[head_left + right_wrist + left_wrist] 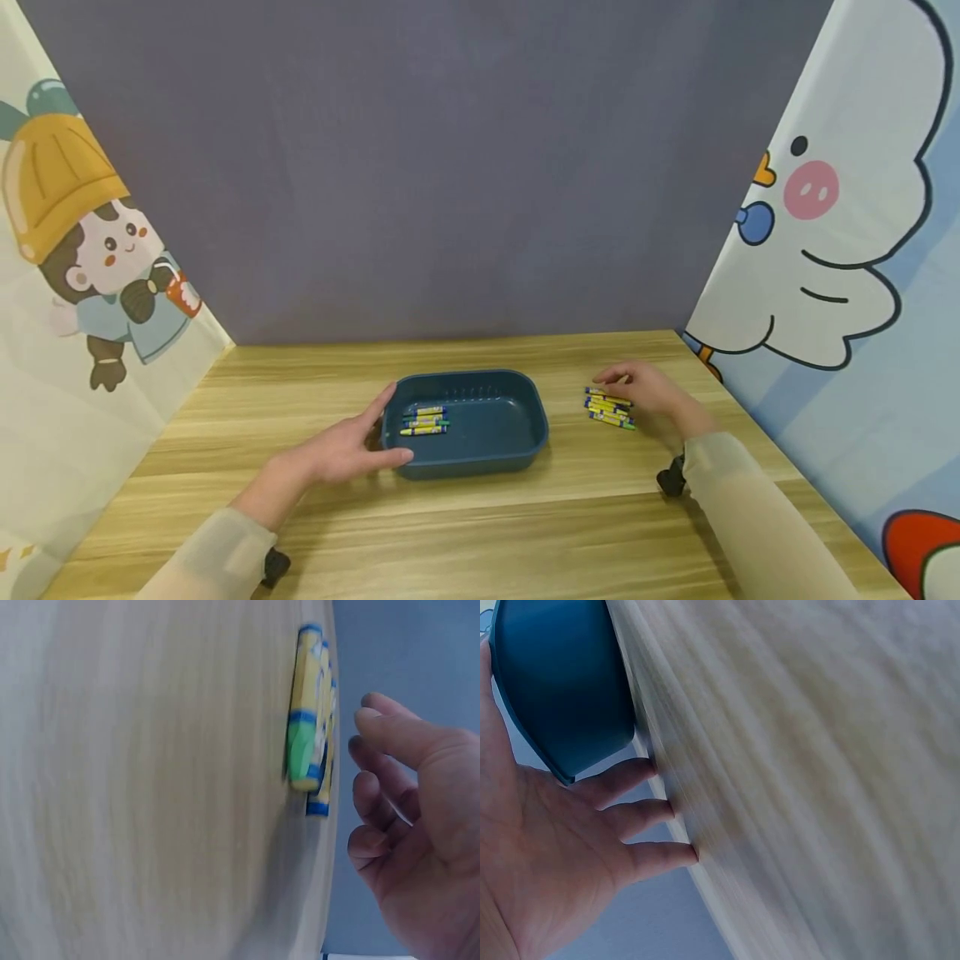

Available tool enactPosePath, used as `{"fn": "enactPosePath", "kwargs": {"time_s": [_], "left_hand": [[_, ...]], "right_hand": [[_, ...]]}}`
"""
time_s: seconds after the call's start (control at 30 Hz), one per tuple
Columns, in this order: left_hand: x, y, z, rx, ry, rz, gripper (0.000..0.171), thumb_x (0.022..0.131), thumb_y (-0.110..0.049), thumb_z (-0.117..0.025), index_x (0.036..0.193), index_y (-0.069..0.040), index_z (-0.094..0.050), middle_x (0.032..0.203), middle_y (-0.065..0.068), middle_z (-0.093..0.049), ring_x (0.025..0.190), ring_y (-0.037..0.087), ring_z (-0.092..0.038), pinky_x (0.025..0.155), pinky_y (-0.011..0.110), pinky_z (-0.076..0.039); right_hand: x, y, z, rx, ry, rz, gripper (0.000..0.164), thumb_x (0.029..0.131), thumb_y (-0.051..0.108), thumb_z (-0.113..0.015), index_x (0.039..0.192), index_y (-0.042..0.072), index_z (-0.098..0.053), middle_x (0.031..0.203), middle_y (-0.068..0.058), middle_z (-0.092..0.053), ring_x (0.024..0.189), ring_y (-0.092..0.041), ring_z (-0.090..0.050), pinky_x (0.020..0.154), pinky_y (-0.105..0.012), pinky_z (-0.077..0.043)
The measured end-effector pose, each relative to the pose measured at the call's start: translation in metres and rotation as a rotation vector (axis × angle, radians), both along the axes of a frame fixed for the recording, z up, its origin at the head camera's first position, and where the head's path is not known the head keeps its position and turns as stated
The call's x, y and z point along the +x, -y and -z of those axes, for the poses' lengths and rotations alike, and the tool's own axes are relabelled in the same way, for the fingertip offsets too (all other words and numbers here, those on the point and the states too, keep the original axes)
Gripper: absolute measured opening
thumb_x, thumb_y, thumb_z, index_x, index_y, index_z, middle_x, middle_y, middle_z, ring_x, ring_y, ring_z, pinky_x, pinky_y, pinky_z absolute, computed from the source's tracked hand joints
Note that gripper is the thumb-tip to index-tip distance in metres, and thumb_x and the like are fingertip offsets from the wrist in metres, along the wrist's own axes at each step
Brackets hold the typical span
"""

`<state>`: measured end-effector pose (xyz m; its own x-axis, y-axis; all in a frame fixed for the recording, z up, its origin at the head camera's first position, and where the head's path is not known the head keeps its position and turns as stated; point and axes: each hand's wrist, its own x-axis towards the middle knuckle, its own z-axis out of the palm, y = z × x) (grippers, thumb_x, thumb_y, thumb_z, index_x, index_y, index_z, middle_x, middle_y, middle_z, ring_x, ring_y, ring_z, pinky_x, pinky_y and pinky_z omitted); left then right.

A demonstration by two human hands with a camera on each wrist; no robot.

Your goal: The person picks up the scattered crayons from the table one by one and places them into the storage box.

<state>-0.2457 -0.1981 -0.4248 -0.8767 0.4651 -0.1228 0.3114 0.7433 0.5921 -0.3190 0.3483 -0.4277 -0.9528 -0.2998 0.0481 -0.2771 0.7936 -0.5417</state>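
A dark blue rectangular box (480, 468) stands on the table with several crayons (425, 422) lying side by side at its left end. My left hand (347, 446) is spread against that left end, its thumb at the near rim. In the left wrist view the other fingers (641, 859) stretch out beside the box, tips at the tabletop. Right of the box lies a loose pile of yellow-wrapped crayons (609, 408), one with a green tip. Over the pile's far side hovers my right hand (647, 387), fingers loosely bent and no crayon between them in the right wrist view.
The wooden table (480, 542) ends at a grey back panel (450, 183). Printed cartoon panels rise at its left (90, 333) and right (840, 292) sides. Each wrist carries a small black device.
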Motion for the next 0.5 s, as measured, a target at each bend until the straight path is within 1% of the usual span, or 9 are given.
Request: {"fn": "enactPosePath", "kwargs": {"time_s": [0.13, 0.23, 0.37, 0.5], "left_hand": [[0.0, 0.0, -0.001, -0.002, 0.002, 0.003, 0.12, 0.097, -0.073, -0.07, 0.178, -0.031, 0.007, 0.165, 0.027, -0.052, 0.147, 0.047, -0.057, 0.122, 0.065, -0.044], [0.0, -0.001, -0.002, -0.004, 0.002, 0.001, 0.12, 0.097, -0.073, -0.07, 0.178, -0.031, 0.007, 0.165, 0.028, -0.051, 0.148, 0.048, -0.056, 0.122, 0.066, -0.043], [-0.001, -0.001, -0.002, -0.011, 0.0, 0.0, 0.12, 0.097, -0.073, -0.07, 0.178, -0.031, 0.007, 0.165, 0.028, -0.052, 0.148, 0.048, -0.056, 0.121, 0.066, -0.044], [0.0, 0.0, -0.001, -0.008, -0.001, -0.003, 0.119, 0.097, -0.072, -0.071, 0.178, -0.03, 0.006, 0.165, 0.027, -0.053, 0.148, 0.046, -0.057, 0.121, 0.065, -0.044]], "right_hand": [[-0.001, -0.008, 0.004, 0.027, 0.016, 0.016, 0.024, 0.11, 0.017, -0.068, 0.129, 0.011, -0.082, 0.125, -0.013, -0.079, 0.097, -0.02, -0.069, 0.08, -0.039, -0.056], [-0.003, -0.011, 0.007, 0.039, 0.008, 0.023, 0.023, 0.109, 0.017, -0.068, 0.127, 0.012, -0.083, 0.127, -0.013, -0.08, 0.103, -0.021, -0.071, 0.086, -0.041, -0.058], [-0.004, -0.015, 0.008, 0.034, 0.007, 0.031, 0.022, 0.109, 0.016, -0.069, 0.125, 0.01, -0.083, 0.126, -0.015, -0.08, 0.107, -0.027, -0.073, 0.09, -0.046, -0.059], [-0.002, -0.02, 0.007, 0.04, 0.003, 0.037, 0.024, 0.11, 0.015, -0.067, 0.127, 0.008, -0.082, 0.127, -0.018, -0.079, 0.111, -0.033, -0.074, 0.094, -0.053, -0.06]]}}
